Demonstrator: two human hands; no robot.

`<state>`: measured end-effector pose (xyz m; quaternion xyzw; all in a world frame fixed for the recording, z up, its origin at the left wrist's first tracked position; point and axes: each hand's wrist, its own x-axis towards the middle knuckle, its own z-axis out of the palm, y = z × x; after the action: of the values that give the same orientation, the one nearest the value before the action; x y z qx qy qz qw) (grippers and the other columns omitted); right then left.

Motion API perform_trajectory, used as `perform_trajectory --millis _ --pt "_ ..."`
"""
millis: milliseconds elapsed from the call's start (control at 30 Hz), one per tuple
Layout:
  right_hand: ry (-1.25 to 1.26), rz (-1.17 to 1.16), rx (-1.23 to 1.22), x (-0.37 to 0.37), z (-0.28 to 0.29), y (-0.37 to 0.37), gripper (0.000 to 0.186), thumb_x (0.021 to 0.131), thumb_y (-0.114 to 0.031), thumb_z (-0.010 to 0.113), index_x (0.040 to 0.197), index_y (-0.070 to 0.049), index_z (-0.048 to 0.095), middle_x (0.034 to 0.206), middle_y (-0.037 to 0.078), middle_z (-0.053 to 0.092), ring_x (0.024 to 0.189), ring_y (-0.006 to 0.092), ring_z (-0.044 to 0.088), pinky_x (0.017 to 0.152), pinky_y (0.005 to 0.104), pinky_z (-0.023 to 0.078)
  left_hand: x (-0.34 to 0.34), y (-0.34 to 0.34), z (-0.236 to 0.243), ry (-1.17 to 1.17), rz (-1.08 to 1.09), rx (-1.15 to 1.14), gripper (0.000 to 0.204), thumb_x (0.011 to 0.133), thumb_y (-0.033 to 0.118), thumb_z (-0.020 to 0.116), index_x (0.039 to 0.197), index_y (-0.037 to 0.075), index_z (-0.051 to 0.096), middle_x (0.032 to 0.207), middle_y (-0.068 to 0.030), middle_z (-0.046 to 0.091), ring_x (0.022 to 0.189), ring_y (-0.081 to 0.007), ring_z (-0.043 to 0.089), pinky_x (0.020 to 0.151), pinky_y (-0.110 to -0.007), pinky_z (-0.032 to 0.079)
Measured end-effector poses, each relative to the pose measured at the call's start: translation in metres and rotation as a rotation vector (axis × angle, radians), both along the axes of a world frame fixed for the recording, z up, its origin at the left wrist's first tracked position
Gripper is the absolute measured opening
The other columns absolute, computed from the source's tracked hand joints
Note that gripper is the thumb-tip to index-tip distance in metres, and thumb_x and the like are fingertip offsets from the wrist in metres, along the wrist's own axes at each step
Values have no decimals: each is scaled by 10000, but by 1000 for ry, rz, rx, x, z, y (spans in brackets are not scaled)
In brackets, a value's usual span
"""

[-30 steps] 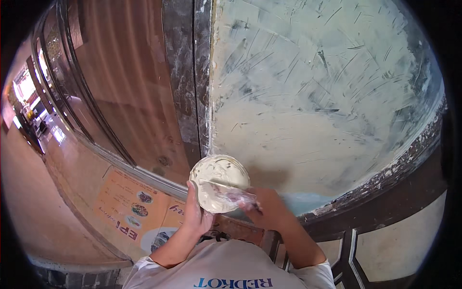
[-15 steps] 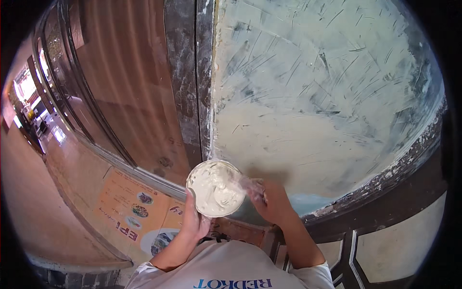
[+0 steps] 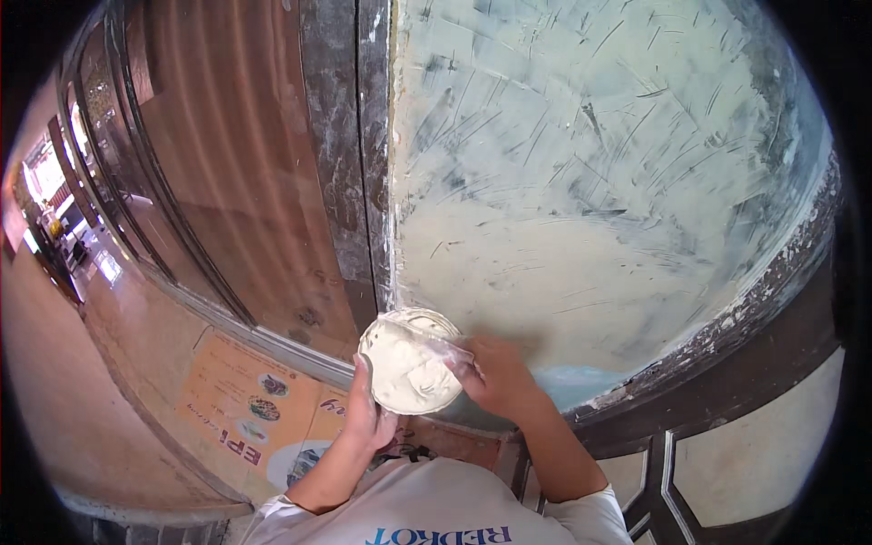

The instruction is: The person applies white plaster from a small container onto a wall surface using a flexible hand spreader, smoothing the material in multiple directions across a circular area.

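My left hand point(image 3: 368, 414) grips a round tub point(image 3: 438, 411) from its left side and underneath, with the thumb up along the rim. Cream-white putty point(image 3: 400, 368), smooth and swirled, fills the tub. In my right hand point(image 3: 498, 377) is a putty knife point(image 3: 427, 339), smeared with putty. Its blade lies across the far part of the tub's opening, against the putty; my fingers hide most of the handle. Just beyond both hands rises a wall panel point(image 3: 545, 218) coated with uneven pale putty, showing dark streaks and scrape marks.
Left of the panel runs a dark, putty-spotted frame post point(image 3: 341, 136), then a brown sheet behind glass point(image 3: 236, 163). An orange printed banner point(image 3: 227, 381) lies on the floor at lower left. Dark metal grillwork point(image 3: 658, 481) is at lower right.
The putty knife has swung from the tub's right side to lie across its opening. My right hand has moved slightly left and down; my left hand still holds the tub.
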<state>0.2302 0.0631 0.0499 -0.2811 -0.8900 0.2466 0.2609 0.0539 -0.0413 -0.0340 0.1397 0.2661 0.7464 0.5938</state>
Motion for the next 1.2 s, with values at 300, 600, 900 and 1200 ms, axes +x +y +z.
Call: perform_trajectory --millis 300,600,900,1200 --pt "120 -8 -129 24 15 14 237 878 -123 676 1078 4 673 888 144 670 779 267 626 704 349 493 -10 2 7 -108 -32 92 663 1023 525 386 1485 50 349 1487 -155 438 1335 -310 473 1128 -447 390" --pt "330 -47 -166 31 32 10 194 889 -111 693 1051 -4 677 836 116 677 707 179 620 667 299 493 -12 6 15 -108 -59 147 654 1036 516 349 1494 49 330 1498 -147 427 1348 -299 458 1136 -443 372" --pt "343 -74 -248 34 13 20 195 884 -62 686 1071 -10 687 850 108 690 705 172 623 670 291 495 -13 4 28 -157 -107 197 686 1023 530 371 1499 40 324 1506 -158 420 1360 -319 446 1144 -459 361" --pt "394 -128 -252 41 -5 23 195 895 -69 670 1080 -17 704 884 125 686 754 193 640 691 308 506 -16 4 21 -159 -25 183 672 1029 525 354 1498 45 329 1511 -157 412 1358 -317 448 1140 -463 371"
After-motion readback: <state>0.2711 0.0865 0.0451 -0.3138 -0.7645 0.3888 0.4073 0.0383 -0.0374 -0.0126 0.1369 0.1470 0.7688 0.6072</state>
